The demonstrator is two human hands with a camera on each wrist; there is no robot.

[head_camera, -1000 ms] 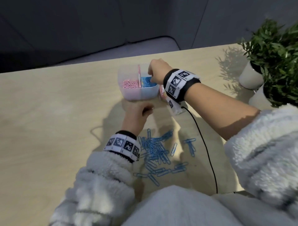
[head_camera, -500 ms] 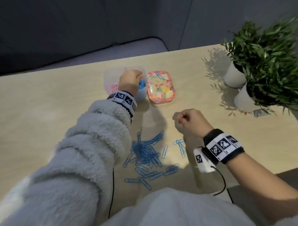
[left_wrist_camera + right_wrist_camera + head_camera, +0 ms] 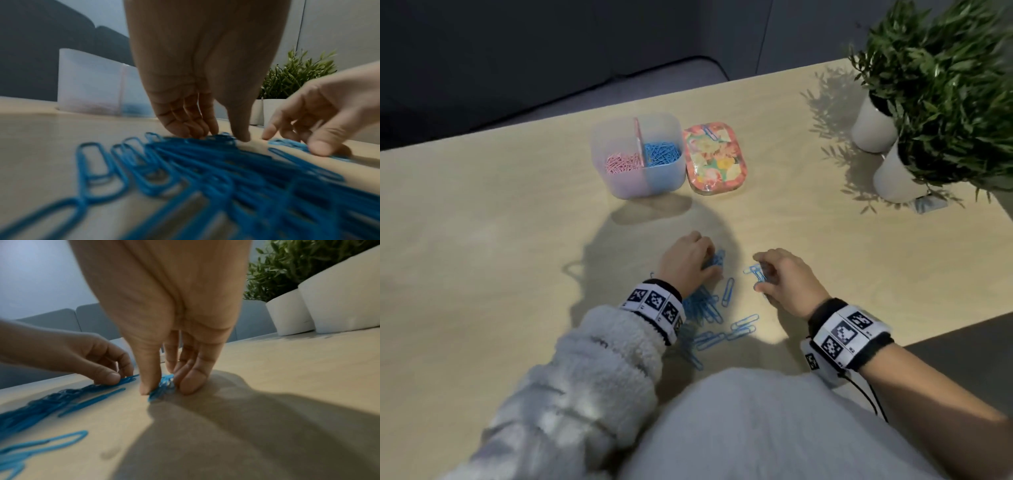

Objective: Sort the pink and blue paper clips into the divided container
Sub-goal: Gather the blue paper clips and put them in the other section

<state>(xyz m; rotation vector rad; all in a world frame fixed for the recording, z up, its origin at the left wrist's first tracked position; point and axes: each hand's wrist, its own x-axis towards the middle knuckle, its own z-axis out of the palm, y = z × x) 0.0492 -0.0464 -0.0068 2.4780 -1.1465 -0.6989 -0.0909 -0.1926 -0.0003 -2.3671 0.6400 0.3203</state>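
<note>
Loose paper clips (image 3: 710, 310) lower centre: all blue. Container (image 3: 639, 178) upper centre: frosted white, pink clips (image 3: 624, 163) in its left half, blue clips (image 3: 662, 154) in its right half, pink divider (image 3: 637, 135). Tin (image 3: 715, 159) beside it: floral pattern, orange, pink, yellow. Bench (image 3: 482, 240) pale wood. Pots (image 3: 873, 130) white, plants (image 3: 941, 75) green. Wristbands (image 3: 655, 303) white with black square codes. Sleeve (image 3: 592, 370) fuzzy grey-white.

tin (image 3: 715, 158) right of container (image 3: 638, 171), clips (image 3: 707, 310) nearer.
</note>
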